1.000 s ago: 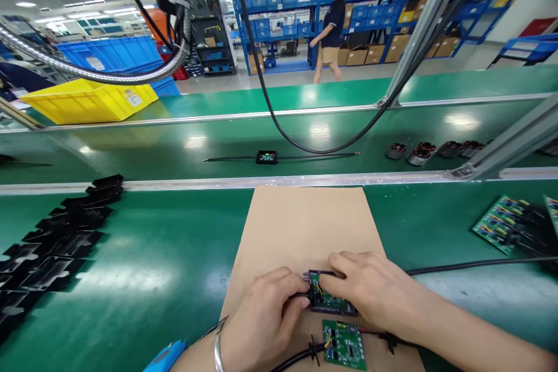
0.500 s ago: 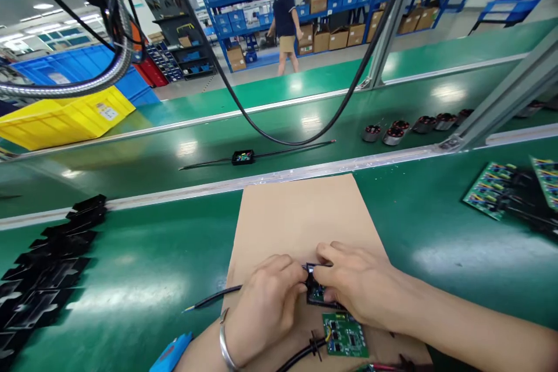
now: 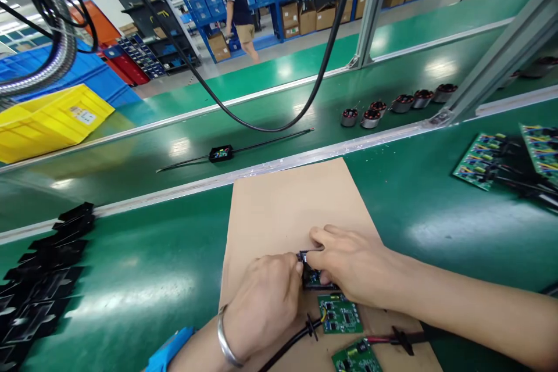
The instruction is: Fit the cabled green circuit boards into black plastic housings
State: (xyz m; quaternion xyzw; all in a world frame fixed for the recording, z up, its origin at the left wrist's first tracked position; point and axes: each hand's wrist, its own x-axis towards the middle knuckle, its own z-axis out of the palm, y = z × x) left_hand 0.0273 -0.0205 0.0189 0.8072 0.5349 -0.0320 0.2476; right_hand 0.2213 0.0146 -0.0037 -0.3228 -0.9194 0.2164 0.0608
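A small black plastic case with circuitry inside lies on the cardboard sheet, partly covered by my fingers. My left hand is closed at its left end, fingertips pressed against the edge. From the right, my right hand grips the same case, its thumb and fingers over the top and near side. Just below sits a green circuit board with a black cable running left from it. Nearer the bottom edge is a second circuit board with a red and black lead.
Black plastic housings lie in rows at left. Circuit boards with cables are at right. Beyond the metal rail are a wired case and several motor parts. A cable hangs overhead; a person walks behind.
The view has shifted, bringing the second circuit board further into sight. My left hand has turned over the case's left end, and the cable beside it no longer shows. The person moved left.
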